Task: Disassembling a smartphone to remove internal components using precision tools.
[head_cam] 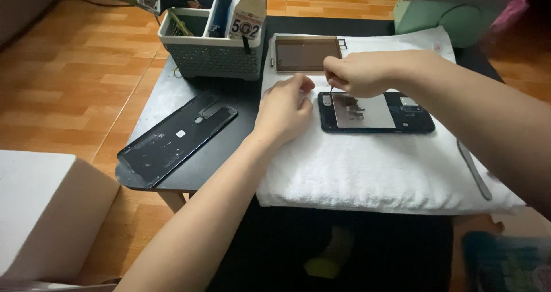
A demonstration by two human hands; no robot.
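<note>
On a folded white towel spread over the low black counter lies an opened dark smartphone body, its back removed and a grey metal plate showing inside. The right hand hovers over the phone's left end, fingers pressed together and pinching a thin dark tool whose tip meets the phone near its upper left corner; the tool's upper part is hidden inside the fist, so what kind of tool it is cannot be made out. The left hand rests on the towel just beside the phone's left edge, loosely curled, thumb against the forefinger; whether it holds some small part is hidden.

To the left on the bare counter lies a glossy black phone back cover. Behind the hands sits a brownish rectangular panel, and a grey plastic organiser basket holds a glue bottle, cut off by the frame's top. A slim grey strip lies on the towel's right edge, partly under the right forearm.
</note>
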